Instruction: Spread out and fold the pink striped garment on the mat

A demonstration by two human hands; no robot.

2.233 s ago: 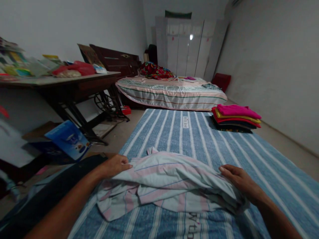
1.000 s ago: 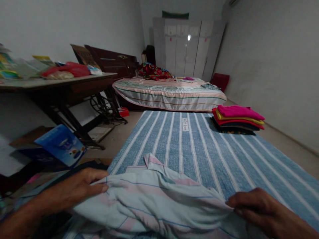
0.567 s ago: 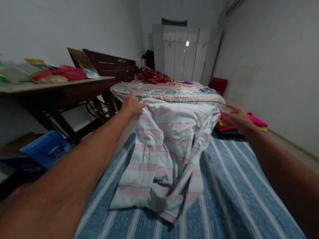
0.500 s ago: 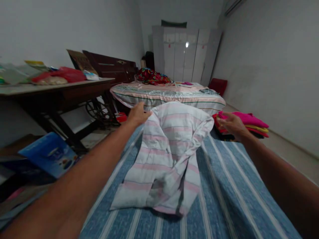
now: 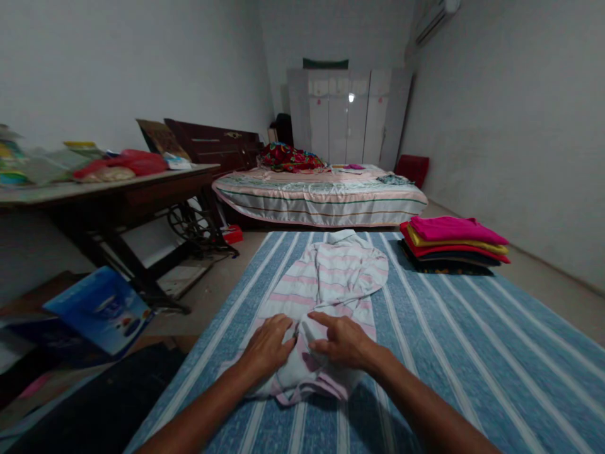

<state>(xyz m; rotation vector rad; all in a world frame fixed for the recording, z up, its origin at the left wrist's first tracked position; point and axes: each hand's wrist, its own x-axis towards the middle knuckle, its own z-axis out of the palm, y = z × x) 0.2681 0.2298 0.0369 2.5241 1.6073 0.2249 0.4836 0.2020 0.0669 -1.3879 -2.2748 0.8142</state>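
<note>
A white shirt with pink stripes (image 5: 338, 271) lies lengthwise on the blue striped bed cover (image 5: 439, 353), its collar at the far end. One sleeve is folded over the right side of its body, and the near part is rumpled. My left hand (image 5: 268, 345) rests on the shirt's lower left part, fingers together and thumb apart. Opposite it, my right hand (image 5: 344, 340) touches the cloth with index finger stretched out and thumb spread from it. A narrow fold of fabric lies between the two hands; neither hand visibly grips it.
To the right sits a stack of folded clothes (image 5: 456, 243), pink on top. A sewing-machine table (image 5: 142, 183) stands left, with a blue bag (image 5: 101, 309) below. Beyond are another bed (image 5: 321, 195), a red chair (image 5: 413, 170) and a wardrobe (image 5: 350, 126).
The shirt, held up by its far end before, now lies down on the bed cover. Both hands have come back towards me and inward, onto its near part.
</note>
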